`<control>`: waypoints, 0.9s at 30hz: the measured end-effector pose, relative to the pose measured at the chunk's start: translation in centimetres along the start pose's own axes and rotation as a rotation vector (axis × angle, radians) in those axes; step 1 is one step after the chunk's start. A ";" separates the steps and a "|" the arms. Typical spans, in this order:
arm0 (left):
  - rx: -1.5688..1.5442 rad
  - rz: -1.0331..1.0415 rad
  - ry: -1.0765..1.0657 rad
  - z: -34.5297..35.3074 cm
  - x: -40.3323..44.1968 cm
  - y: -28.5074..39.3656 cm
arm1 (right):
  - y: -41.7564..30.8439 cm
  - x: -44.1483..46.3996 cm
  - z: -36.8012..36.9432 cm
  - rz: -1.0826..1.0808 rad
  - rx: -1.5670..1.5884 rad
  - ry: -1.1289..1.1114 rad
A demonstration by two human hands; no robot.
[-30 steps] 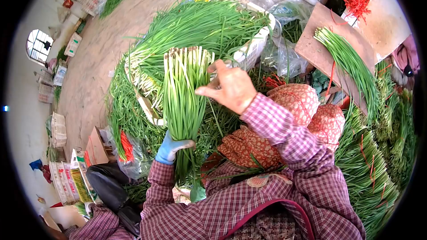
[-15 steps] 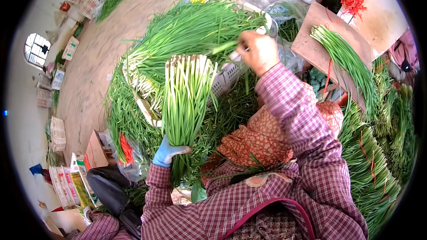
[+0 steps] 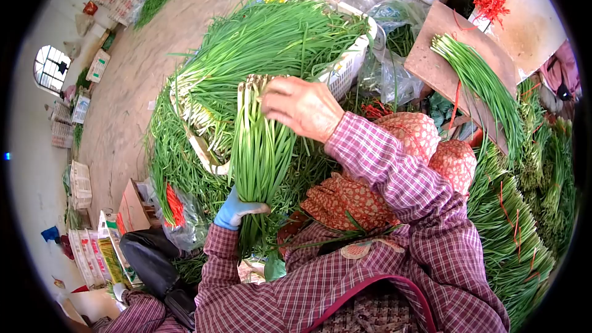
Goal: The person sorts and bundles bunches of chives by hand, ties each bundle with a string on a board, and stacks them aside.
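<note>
Bunch of green stalks (image 3: 265, 157) at near side of heaped crate (image 3: 350, 65), pale ends (image 3: 248, 95) outward; left hand (image 3: 237, 209) gloved, grip closed round leafy part, likely leaving pale ends accessible; right hand (image 3: 302, 106) over pale ends; pinching or loose, cannot tell.

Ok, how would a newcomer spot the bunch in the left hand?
Start at the big white crate heaped with greens, upper centre. On its near side, the left hand, in a blue glove, grips the bunch low down. Unlike the greens lying in the crate, it is hand-held, pale ends toward the picture's top.
</note>
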State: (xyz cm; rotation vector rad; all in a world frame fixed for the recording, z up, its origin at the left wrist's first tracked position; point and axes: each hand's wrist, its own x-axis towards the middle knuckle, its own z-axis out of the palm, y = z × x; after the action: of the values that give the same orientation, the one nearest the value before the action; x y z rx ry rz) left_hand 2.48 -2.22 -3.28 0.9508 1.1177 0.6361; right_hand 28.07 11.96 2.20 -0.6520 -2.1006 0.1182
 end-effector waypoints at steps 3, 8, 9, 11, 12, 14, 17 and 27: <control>0.007 0.029 -0.021 -0.5 -0.1 -0.7 | 2.1 0.4 -0.9 0.161 0.011 0.116; 0.020 0.053 -0.019 -0.8 -0.4 -1.1 | 5.8 -0.8 -6.2 0.532 -0.250 0.171; 0.003 0.037 -0.004 -0.7 -0.4 -0.9 | 5.5 -1.1 -6.3 0.532 -0.253 0.172; -0.002 0.049 -0.005 -0.2 -0.1 -0.4 | 2.0 -1.0 -6.5 0.608 -0.398 -0.197; -0.009 0.062 -0.001 0.1 0.0 -0.3 | 1.4 -1.5 -5.3 0.581 -0.316 -0.145; 0.022 0.075 0.017 0.2 0.2 -0.5 | -0.5 -1.3 -3.5 0.594 -0.162 -0.222; 0.034 0.116 0.028 0.9 0.2 0.2 | -1.7 -1.3 -1.1 0.647 -0.103 -0.225; -0.136 0.160 -0.231 -1.3 1.3 -2.1 | 2.2 -0.6 -3.0 0.622 -0.225 -0.046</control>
State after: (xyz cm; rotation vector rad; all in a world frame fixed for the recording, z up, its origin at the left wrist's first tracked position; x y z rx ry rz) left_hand 1.61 -1.75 -5.84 0.9749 0.7898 0.7038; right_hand 31.61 13.09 2.76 -1.4357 -1.9011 0.2448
